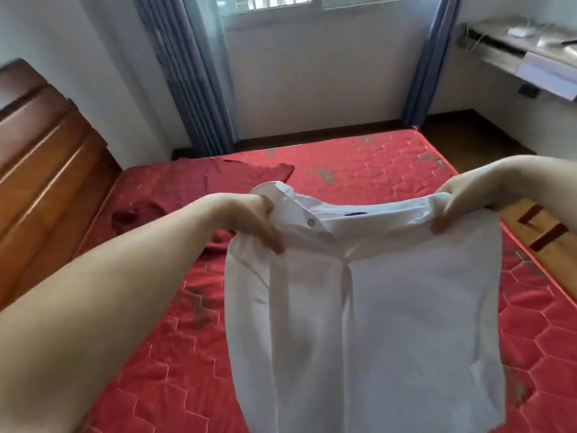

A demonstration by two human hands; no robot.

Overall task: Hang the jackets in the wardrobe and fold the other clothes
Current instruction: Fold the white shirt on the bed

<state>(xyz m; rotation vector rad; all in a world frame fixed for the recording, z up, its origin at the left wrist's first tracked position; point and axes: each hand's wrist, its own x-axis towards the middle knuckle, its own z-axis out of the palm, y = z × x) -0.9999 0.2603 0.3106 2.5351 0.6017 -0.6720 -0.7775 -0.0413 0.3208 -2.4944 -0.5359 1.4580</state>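
Observation:
A white button-up shirt (390, 307) hangs in the air above the red mattress (374, 164), its collar at the top and a sleeve dangling on the left. My left hand (256, 220) grips the shirt at its left shoulder beside the collar. My right hand (459, 204) pinches the right shoulder, fingers curled over the fabric edge. A dark red garment (193, 189) lies spread flat on the far left part of the mattress, beyond the shirt.
A wooden headboard (40, 151) stands at the left. Grey-blue curtains (193, 73) frame a window on the far wall. A wall desk with drawers (530, 57) is at the upper right. A wooden piece (537, 232) sits beside the bed's right edge.

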